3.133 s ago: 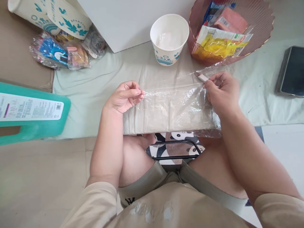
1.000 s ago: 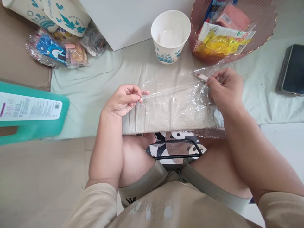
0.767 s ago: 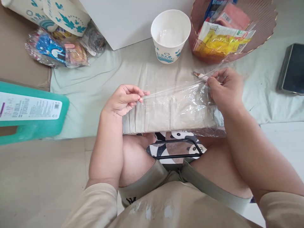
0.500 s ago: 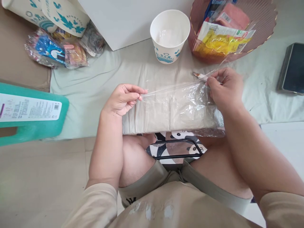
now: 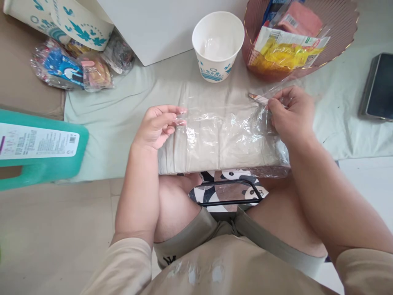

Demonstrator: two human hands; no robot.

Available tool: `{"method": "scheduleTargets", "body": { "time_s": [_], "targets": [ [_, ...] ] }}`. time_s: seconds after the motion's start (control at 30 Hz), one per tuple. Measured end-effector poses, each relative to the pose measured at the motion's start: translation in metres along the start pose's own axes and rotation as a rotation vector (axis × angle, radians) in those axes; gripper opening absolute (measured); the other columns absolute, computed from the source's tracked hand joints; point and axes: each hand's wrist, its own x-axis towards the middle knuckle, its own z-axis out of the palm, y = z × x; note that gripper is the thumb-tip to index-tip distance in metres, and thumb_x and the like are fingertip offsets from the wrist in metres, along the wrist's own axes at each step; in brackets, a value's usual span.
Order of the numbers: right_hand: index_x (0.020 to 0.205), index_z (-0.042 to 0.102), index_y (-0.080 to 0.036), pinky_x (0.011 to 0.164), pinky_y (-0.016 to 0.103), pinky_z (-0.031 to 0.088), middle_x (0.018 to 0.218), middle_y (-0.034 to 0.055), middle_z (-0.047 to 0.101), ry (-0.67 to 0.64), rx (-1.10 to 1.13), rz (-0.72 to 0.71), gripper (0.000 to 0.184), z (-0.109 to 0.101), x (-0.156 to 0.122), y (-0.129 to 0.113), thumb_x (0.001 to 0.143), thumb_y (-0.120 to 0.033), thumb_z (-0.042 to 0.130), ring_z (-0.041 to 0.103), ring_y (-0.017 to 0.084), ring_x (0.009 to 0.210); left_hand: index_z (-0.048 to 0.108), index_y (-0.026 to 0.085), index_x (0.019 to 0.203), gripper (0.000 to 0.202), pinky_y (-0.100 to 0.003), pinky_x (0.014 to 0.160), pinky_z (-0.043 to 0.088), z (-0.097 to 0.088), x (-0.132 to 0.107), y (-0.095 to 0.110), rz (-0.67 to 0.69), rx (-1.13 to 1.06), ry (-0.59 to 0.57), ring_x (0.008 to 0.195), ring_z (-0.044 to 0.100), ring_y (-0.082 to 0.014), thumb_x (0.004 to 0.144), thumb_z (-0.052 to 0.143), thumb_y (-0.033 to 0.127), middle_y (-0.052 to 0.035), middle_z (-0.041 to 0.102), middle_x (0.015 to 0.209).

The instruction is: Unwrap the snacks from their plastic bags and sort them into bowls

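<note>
My right hand (image 5: pixel 291 108) is closed, pinching a clear plastic bag (image 5: pixel 221 135) by its right part. A slim pale stick with a brownish, blade-like tip (image 5: pixel 258 98) juts out from its fingers; its exact kind is unclear. At the bag's left edge, my left hand (image 5: pixel 159 125) has its fingers apart, the glossy film touching or covering the fingertips. The bag lies spread between both hands over the cloth (image 5: pixel 123 106), its lower edge hanging past the cloth's front. Beyond it stands a white paper cup (image 5: pixel 216 67) with blue-green prints, upright.
A pink ribbed bowl (image 5: pixel 340 45) at the back right holds packaged snacks. At the right lies a dark phone-like device (image 5: pixel 379 88). A green jug (image 5: pixel 81 147), wrapped snacks (image 5: pixel 63 67) and more paper cups (image 5: pixel 82 26) are at the left. A white box (image 5: pixel 147 28) stands behind.
The fingers of my left hand have gone from pinching the film to spread apart. The film's stretched upper edge has slackened. My right hand has hardly moved.
</note>
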Motion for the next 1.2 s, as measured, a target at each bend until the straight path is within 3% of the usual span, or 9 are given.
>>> {"method": "scheduleTargets", "body": {
  "time_s": [0.07, 0.13, 0.27, 0.43, 0.77, 0.97, 1.07, 1.2],
  "targets": [
    [0.076, 0.058, -0.024, 0.064, 0.03, 0.038, 0.063, -0.0044, 0.051, 0.003, 0.003, -0.005, 0.017, 0.0, 0.0, 0.001, 0.082, -0.009, 0.063, 0.05, 0.015, 0.061, 0.078, 0.015, 0.076, 0.017, -0.016, 0.047, 0.045, -0.001, 0.002, -0.003, 0.04, -0.018, 0.025, 0.077, 0.076, -0.0159, 0.067, 0.084, 0.028, -0.0081, 0.078, 0.083],
    [0.076, 0.058, -0.024, 0.064, 0.03, 0.038, 0.065, -0.0037, 0.051, 0.005, -0.007, -0.018, 0.015, 0.0, 0.0, 0.002, 0.082, -0.011, 0.063, 0.05, 0.015, 0.063, 0.077, 0.015, 0.074, 0.018, -0.018, 0.051, 0.048, -0.002, 0.004, -0.005, 0.095, -0.024, 0.061, 0.078, 0.075, -0.0159, 0.07, 0.085, 0.031, -0.0083, 0.078, 0.081],
    [0.077, 0.058, -0.024, 0.062, 0.03, 0.036, 0.067, -0.0034, 0.051, -0.002, -0.029, -0.045, 0.012, -0.001, -0.002, 0.003, 0.083, -0.016, 0.064, 0.049, 0.015, 0.063, 0.077, 0.018, 0.07, 0.005, -0.018, 0.045, 0.036, 0.0, 0.009, -0.005, 0.14, 0.03, 0.147, 0.06, 0.059, -0.0066, 0.07, 0.081, 0.018, -0.0046, 0.077, 0.08],
    [0.075, 0.059, -0.025, 0.064, 0.031, 0.039, 0.063, -0.0042, 0.049, -0.007, -0.037, -0.016, 0.014, -0.004, -0.003, 0.0, 0.081, -0.013, 0.063, 0.051, 0.016, 0.064, 0.071, 0.021, 0.062, 0.015, -0.019, 0.046, 0.033, 0.001, 0.015, -0.005, 0.161, 0.051, 0.222, 0.055, 0.05, -0.0054, 0.068, 0.077, 0.008, -0.0004, 0.073, 0.072],
    [0.074, 0.06, -0.024, 0.062, 0.03, 0.038, 0.06, -0.0048, 0.049, -0.006, -0.041, 0.015, 0.016, -0.005, -0.006, -0.004, 0.081, -0.011, 0.065, 0.052, 0.015, 0.063, 0.063, 0.022, 0.067, 0.023, -0.024, 0.059, 0.045, -0.011, 0.028, -0.011, 0.261, 0.057, 0.287, 0.064, 0.058, -0.0088, 0.072, 0.085, 0.017, 0.0017, 0.071, 0.077],
    [0.075, 0.06, -0.025, 0.058, 0.029, 0.036, 0.061, -0.0044, 0.049, -0.025, -0.049, 0.006, 0.015, -0.005, -0.006, -0.003, 0.081, -0.013, 0.066, 0.051, 0.014, 0.062, 0.059, 0.026, 0.082, 0.033, -0.025, 0.07, 0.057, -0.002, 0.018, -0.003, 0.226, -0.064, 0.17, 0.074, 0.069, -0.0122, 0.069, 0.089, 0.019, 0.005, 0.065, 0.075],
    [0.075, 0.061, -0.024, 0.06, 0.029, 0.038, 0.062, -0.0046, 0.049, -0.013, -0.039, 0.0, 0.015, -0.005, -0.006, -0.002, 0.08, -0.012, 0.067, 0.052, 0.014, 0.061, 0.059, 0.026, 0.084, 0.033, -0.024, 0.062, 0.052, -0.004, 0.02, -0.005, 0.227, 0.004, 0.157, 0.067, 0.067, -0.0108, 0.07, 0.089, 0.019, 0.0059, 0.064, 0.075],
    [0.076, 0.063, -0.024, 0.062, 0.03, 0.039, 0.064, -0.0042, 0.052, -0.033, -0.066, 0.019, 0.013, -0.004, -0.007, -0.005, 0.082, -0.013, 0.066, 0.052, 0.013, 0.06, 0.061, 0.023, 0.078, 0.026, -0.022, 0.055, 0.045, -0.012, 0.026, -0.01, 0.283, 0.219, 0.238, 0.059, 0.063, -0.0081, 0.072, 0.084, 0.013, 0.0051, 0.065, 0.074]
  ]
}}
